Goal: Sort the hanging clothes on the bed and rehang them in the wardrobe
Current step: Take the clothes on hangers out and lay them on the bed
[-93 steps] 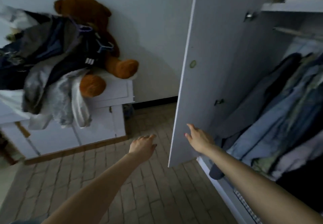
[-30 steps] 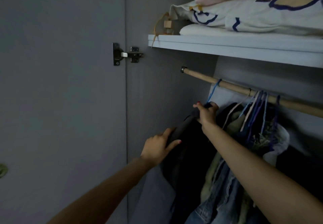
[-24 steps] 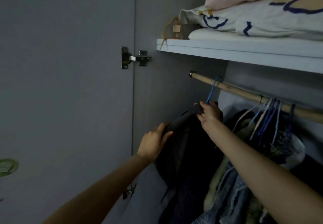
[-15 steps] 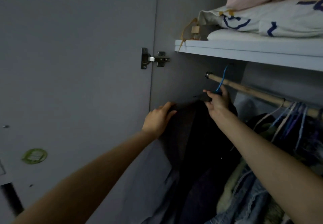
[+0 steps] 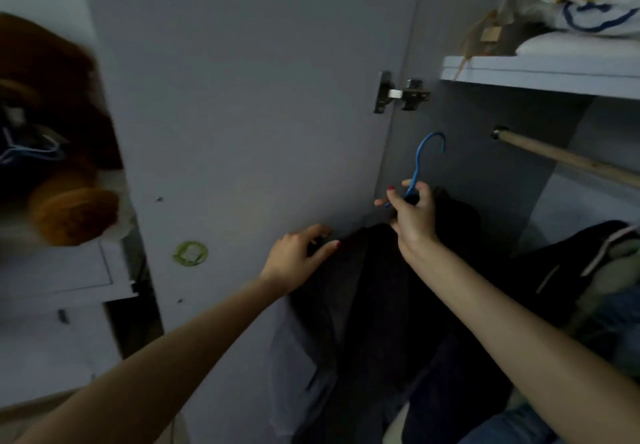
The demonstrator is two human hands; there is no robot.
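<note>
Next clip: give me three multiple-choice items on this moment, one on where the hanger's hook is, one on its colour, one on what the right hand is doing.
1. Where is the hook of the hanger?
A. hooked over the rail
B. in the air, left of the rail's end
C. lying on the shelf

2. What colour is the hanger?
A. blue
B. white
C. red

3. What is the right hand doing?
A. hanging open, idle
B. pressing flat on the door
C. pinching the hanger's neck

Answers:
1 B, the hook stands free, clear of the wooden rail.
2 A, the wire is plainly blue.
3 C, its fingers close on the wire above the dark garment, which the left hand touches.
</note>
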